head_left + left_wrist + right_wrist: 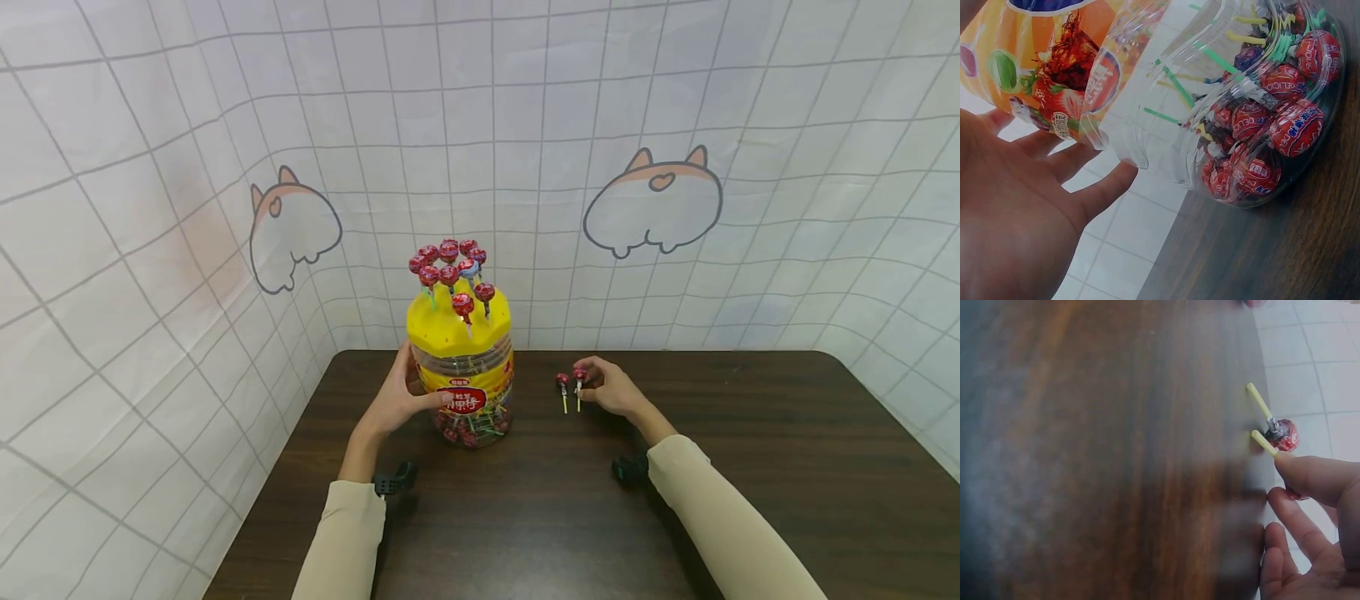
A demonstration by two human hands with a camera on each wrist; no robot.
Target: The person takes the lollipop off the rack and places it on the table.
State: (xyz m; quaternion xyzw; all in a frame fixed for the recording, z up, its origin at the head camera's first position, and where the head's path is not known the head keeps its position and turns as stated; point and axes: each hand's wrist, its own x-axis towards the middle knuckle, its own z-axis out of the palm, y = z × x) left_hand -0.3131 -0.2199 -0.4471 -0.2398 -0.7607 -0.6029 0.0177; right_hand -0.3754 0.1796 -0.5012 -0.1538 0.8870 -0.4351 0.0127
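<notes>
A clear plastic jar [480,368] with a yellow lid [442,325] stands upright on the table, several red-wrapped lollipops stuck in the lid by their sticks. More lollipops [1297,127] lie inside its bottom. My left hand [395,398] holds the jar from the left, thumb across the front label and fingers round the side. Right of the jar, my right hand [611,390] pinches a lollipop [579,377] between thumb and finger; in the right wrist view the thumb hides part of it. Another lollipop [563,382] with a yellow stick lies just left of it.
The dark wooden table [510,525] ends at a white gridded curtain [525,150] behind the jar. A dark wrist strap [396,479] sits below the left hand and a black wrist device [630,468] below the right.
</notes>
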